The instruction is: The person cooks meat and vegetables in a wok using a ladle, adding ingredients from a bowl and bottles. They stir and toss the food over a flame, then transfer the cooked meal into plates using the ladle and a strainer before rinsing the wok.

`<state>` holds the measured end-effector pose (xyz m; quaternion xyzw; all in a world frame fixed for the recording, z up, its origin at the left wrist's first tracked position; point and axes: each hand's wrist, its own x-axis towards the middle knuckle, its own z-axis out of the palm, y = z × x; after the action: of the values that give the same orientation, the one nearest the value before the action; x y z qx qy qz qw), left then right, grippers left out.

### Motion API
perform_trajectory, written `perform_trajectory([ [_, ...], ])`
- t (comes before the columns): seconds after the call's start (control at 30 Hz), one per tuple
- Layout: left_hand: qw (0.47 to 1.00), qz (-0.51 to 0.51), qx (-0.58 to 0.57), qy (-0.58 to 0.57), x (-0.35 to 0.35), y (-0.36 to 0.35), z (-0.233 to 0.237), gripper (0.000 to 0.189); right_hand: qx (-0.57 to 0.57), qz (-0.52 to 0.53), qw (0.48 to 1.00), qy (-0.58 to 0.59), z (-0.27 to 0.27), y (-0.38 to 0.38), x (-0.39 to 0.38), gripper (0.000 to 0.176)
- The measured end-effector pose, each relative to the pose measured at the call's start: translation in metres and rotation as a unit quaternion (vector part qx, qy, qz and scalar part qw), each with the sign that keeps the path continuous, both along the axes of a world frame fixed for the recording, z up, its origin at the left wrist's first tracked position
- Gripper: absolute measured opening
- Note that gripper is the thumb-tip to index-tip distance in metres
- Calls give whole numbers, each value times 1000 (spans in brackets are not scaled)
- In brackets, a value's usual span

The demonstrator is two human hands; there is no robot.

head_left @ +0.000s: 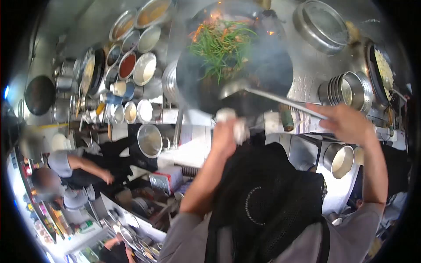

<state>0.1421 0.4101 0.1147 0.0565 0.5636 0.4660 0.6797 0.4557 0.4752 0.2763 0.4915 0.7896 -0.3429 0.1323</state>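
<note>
Green stalks with orange bits (221, 48) are tossed up in the upper part of a large dark wok (272, 74), with flames and smoke around them. My left hand (224, 139) is closed on a white cloth (240, 130) at the wok's near edge; any handle under the cloth is hidden. My right hand (346, 125) grips the handle of a long metal ladle (280, 100). The ladle's bowl is over the near half of the wok, below the stalks.
Metal bowls of sauces (144, 69) stand left of the wok. To the right are stacked steel pots (346, 90), a round steel pan (322, 26) and a dark pan with pale food (383, 68). A co-worker (74, 175) stands at the lower left.
</note>
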Motion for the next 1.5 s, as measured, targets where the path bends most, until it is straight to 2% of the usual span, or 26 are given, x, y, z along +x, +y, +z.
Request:
perform_trajectory([
  [0.07,997,-5,66,-45,-7,56,29,14,26,2,999,27,9,19,-7,56],
  [0.1,995,-15,87,-41,-9,72,10,15,33,-15,998,-52,11,29,-37,56],
  [0.17,995,-15,99,2,0,66,-44,19,200,3,980,-16,-76,42,-47,54],
  [0.2,995,-9,88,44,5,39,-68,23,209,-29,977,-8,-110,45,-49,55],
  [0.27,994,-1,107,23,-3,-8,-115,33,196,-31,979,45,-96,27,-42,55],
  [0.33,988,-72,133,12,-6,-21,-48,40,121,-9,992,26,-34,18,-23,56],
  [0.37,997,-20,78,21,-2,-15,-39,33,25,24,999,6,-16,11,-16,56],
  [0.4,998,-19,65,-6,-5,4,-17,21,110,93,982,119,-24,11,5,56],
  [0.5,992,-6,115,-58,-16,82,-1,17,40,41,997,45,-10,34,-25,57],
  [0.6,989,40,134,48,9,34,-99,17,188,-29,981,-26,-99,45,-50,59],
  [0.67,995,13,98,15,0,-18,-121,23,142,-54,988,8,-79,22,-46,58],
  [0.73,992,-70,105,11,-9,-31,-62,26,93,-26,995,6,-32,7,-26,58],
  [0.77,997,-20,78,13,-7,-19,-44,25,32,15,999,-1,-17,1,-14,58],
  [0.8,998,-25,49,-6,-9,2,-12,19,55,33,995,79,-18,2,0,56],
  [0.83,995,20,93,-35,-8,28,10,14,60,26,997,45,-9,10,-5,58],
  [0.87,994,-36,103,-28,-20,63,9,13,73,15,997,11,-2,20,-16,60],
  [0.93,993,-36,112,0,-20,75,-34,17,105,-1,994,-23,-41,29,-43,58],
  [1.0,964,-24,211,162,-16,25,-191,23,178,-38,983,-11,-94,35,-44,57],
  [1.1,996,-50,66,28,-4,-28,-52,31,151,-29,988,17,-43,15,-23,58],
  [1.17,997,-76,15,-25,-17,-20,-27,33,-30,31,998,-43,8,7,-13,59],
  [1.2,940,-131,211,236,-11,-11,-38,16,44,71,993,78,-3,9,5,59],
  [1.23,999,18,36,-35,-8,32,29,17,35,49,998,17,2,18,-6,59],
  [1.33,991,-9,132,14,-11,79,-21,18,130,6,990,-54,-41,40,-48,54],
  [1.4,994,34,90,57,-7,34,-145,21,182,-25,981,-59,-91,43,-55,53],
  [1.47,995,-23,98,6,-10,-24,-113,26,179,-39,983,-30,-67,28,-44,55],
  [1.5,994,-57,95,4,-9,-29,-65,29,138,-7,989,-47,-39,19,-33,56],
])
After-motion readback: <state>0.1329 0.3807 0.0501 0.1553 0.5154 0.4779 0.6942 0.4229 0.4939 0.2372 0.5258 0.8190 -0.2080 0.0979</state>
